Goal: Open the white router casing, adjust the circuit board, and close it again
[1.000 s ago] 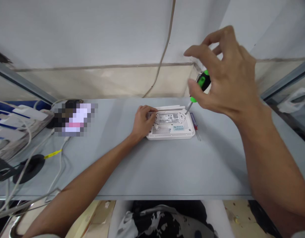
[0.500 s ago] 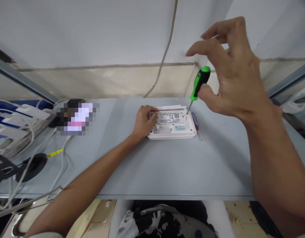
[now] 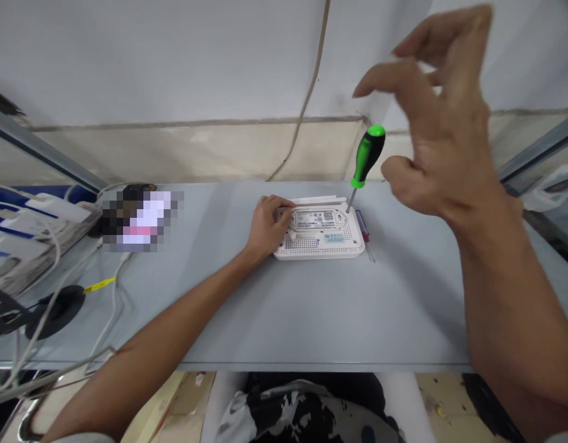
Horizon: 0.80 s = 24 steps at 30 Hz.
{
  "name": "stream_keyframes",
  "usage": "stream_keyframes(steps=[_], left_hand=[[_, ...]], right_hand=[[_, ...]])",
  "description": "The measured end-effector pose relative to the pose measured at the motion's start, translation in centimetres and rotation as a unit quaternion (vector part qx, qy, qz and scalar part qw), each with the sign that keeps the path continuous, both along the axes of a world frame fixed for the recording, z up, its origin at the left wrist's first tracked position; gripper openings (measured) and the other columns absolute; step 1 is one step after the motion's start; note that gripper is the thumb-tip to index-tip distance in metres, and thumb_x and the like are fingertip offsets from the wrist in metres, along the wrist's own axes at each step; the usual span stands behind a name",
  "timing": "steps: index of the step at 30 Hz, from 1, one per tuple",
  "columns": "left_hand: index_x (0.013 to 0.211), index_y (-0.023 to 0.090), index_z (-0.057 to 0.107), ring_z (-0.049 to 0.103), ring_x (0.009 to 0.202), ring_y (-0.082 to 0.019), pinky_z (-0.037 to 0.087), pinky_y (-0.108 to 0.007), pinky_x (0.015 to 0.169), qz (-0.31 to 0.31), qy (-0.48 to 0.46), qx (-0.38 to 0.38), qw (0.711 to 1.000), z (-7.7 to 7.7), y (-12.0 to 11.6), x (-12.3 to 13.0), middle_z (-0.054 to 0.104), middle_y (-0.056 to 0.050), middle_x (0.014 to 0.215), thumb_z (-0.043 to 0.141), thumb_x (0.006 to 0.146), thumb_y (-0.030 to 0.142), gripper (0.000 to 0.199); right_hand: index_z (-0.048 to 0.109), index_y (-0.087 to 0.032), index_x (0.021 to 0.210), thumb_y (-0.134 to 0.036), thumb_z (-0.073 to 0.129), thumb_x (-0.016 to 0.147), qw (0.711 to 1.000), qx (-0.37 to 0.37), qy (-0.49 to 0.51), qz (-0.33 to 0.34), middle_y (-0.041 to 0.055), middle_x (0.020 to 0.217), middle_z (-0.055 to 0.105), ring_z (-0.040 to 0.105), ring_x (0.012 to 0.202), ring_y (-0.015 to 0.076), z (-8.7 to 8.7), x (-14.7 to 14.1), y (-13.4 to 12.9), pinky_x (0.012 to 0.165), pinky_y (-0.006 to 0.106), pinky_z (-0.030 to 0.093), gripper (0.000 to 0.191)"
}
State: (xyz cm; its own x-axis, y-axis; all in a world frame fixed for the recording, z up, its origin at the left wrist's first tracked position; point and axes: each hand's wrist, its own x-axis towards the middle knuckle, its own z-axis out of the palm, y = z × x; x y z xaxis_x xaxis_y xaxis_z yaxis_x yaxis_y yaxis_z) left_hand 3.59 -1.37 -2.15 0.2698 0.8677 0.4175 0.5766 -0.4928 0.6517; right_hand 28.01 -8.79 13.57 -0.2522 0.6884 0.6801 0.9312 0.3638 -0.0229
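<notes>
A white router (image 3: 320, 245) lies upside down on the table, with a printed label (image 3: 315, 218) on its vented underside. My left hand (image 3: 268, 227) rests on its left end, fingers curled over the casing. A green-and-black screwdriver (image 3: 367, 155) stands by itself with its shaft tip at the router's far right corner, tilted slightly. My right hand (image 3: 438, 123), blurred by motion, hangs in the air to the right of the handle, fingers apart and touching nothing.
A thin red-handled tool (image 3: 365, 237) lies beside the router's right edge on the pale grey table (image 3: 311, 307). At the left are a white power strip (image 3: 29, 237), white cables, a black round object (image 3: 57, 312) and a pixelated patch (image 3: 140, 218). A wall rises behind.
My right hand has moved up and to the right, away from the screwdriver, with fingers spreading. The screwdriver stays standing in place. My left hand and the router have not moved.
</notes>
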Motion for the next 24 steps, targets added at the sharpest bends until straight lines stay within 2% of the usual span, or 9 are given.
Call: stream_keyframes(steps=[3, 5, 8, 10, 12, 15, 17, 21, 24], left_hand=[[0.094, 0.022, 0.075, 0.063, 0.1, -0.025, 0.052, -0.043, 0.096, -0.002, 0.0, 0.003, 1.0, 0.0, 0.0, 0.0, 0.076, -0.004, 0.098, 0.057, 0.091, 0.01, 0.021], [0.094, 0.022, 0.075, 0.063, 0.101, -0.025, 0.052, -0.043, 0.096, -0.004, -0.001, 0.004, 1.0, 0.0, 0.0, 0.0, 0.076, -0.004, 0.098, 0.057, 0.091, 0.01, 0.021], [0.094, 0.022, 0.074, 0.063, 0.1, -0.025, 0.052, -0.043, 0.096, -0.004, -0.001, 0.004, 1.0, 0.1, 0.0, 0.0, 0.076, -0.004, 0.098, 0.057, 0.091, 0.01, 0.021], [0.094, 0.023, 0.074, 0.063, 0.1, -0.025, 0.052, -0.043, 0.096, -0.004, 0.002, 0.004, 1.0, 0.1, 0.0, -0.1, 0.076, -0.004, 0.099, 0.057, 0.091, 0.01, 0.021], [0.094, 0.023, 0.074, 0.063, 0.1, -0.025, 0.052, -0.043, 0.095, -0.005, 0.003, 0.005, 1.0, 0.1, 0.1, -0.1, 0.076, -0.005, 0.099, 0.057, 0.091, 0.011, 0.021], [0.094, 0.023, 0.074, 0.063, 0.1, -0.025, 0.052, -0.044, 0.095, -0.003, 0.0, 0.006, 1.0, 0.0, 0.1, -0.1, 0.076, -0.005, 0.098, 0.058, 0.091, 0.011, 0.02], [0.093, 0.023, 0.074, 0.063, 0.1, -0.025, 0.052, -0.044, 0.096, -0.002, 0.001, 0.006, 1.0, 0.0, 0.1, -0.1, 0.076, -0.004, 0.098, 0.057, 0.091, 0.011, 0.021], [0.093, 0.024, 0.074, 0.063, 0.1, -0.025, 0.052, -0.044, 0.097, -0.004, 0.003, 0.003, 1.0, 0.0, 0.1, -0.1, 0.076, -0.004, 0.098, 0.057, 0.091, 0.011, 0.021], [0.093, 0.023, 0.074, 0.062, 0.1, -0.025, 0.052, -0.043, 0.095, 0.002, -0.002, 0.005, 1.0, -0.1, 0.1, -0.1, 0.076, -0.005, 0.099, 0.058, 0.091, 0.011, 0.02]], right_hand=[[0.057, -0.029, 0.145, -0.024, 0.059, 0.079, 1.0, 0.031, 0.001, -0.006, 0.0196, 0.145, 0.048, 0.053, 0.137, 0.0398, 0.2, 0.2, -0.1, 0.091, 0.051, 0.053, 0.066], [0.055, -0.029, 0.149, -0.029, 0.059, 0.085, 0.999, 0.008, -0.021, -0.028, 0.0202, 0.147, 0.05, 0.061, 0.125, 0.0395, 0.0, 0.1, 0.1, 0.086, 0.05, 0.053, 0.064], [0.049, -0.034, 0.153, -0.053, 0.059, 0.094, 0.996, -0.032, -0.044, -0.072, 0.0188, 0.149, 0.053, 0.067, 0.102, 0.0368, -0.5, -0.2, 0.7, 0.077, 0.05, 0.051, 0.063], [0.051, -0.036, 0.15, -0.067, 0.058, 0.094, 0.995, -0.045, -0.035, -0.084, 0.0176, 0.143, 0.057, 0.066, 0.095, 0.0358, -0.9, -0.3, 1.1, 0.072, 0.047, 0.05, 0.065], [0.056, -0.035, 0.144, -0.07, 0.056, 0.095, 0.996, -0.044, -0.02, -0.078, 0.0158, 0.13, 0.064, 0.065, 0.094, 0.0355, -1.2, -0.3, 1.4, 0.072, 0.045, 0.05, 0.06], [0.06, -0.032, 0.137, -0.067, 0.051, 0.099, 0.997, -0.05, -0.02, -0.058, 0.014, 0.112, 0.068, 0.065, 0.094, 0.0351, -1.5, -0.1, 1.7, 0.073, 0.043, 0.048, 0.053], [0.061, -0.03, 0.136, -0.063, 0.049, 0.101, 0.996, -0.068, -0.027, -0.051, 0.014, 0.111, 0.069, 0.065, 0.094, 0.0349, -1.5, -0.1, 1.8, 0.073, 0.044, 0.048, 0.049], [0.061, -0.033, 0.135, -0.041, 0.047, 0.103, 0.993, -0.11, -0.016, -0.03, 0.0126, 0.12, 0.069, 0.066, 0.098, 0.0351, -1.3, -0.2, 1.8, 0.077, 0.046, 0.048, 0.036], [0.061, -0.035, 0.132, -0.018, 0.049, 0.091, 0.996, -0.089, -0.014, 0.007, 0.009, 0.14, 0.066, 0.064, 0.115, 0.0367, -0.8, 0.0, 1.3, 0.085, 0.05, 0.05, 0.046]])
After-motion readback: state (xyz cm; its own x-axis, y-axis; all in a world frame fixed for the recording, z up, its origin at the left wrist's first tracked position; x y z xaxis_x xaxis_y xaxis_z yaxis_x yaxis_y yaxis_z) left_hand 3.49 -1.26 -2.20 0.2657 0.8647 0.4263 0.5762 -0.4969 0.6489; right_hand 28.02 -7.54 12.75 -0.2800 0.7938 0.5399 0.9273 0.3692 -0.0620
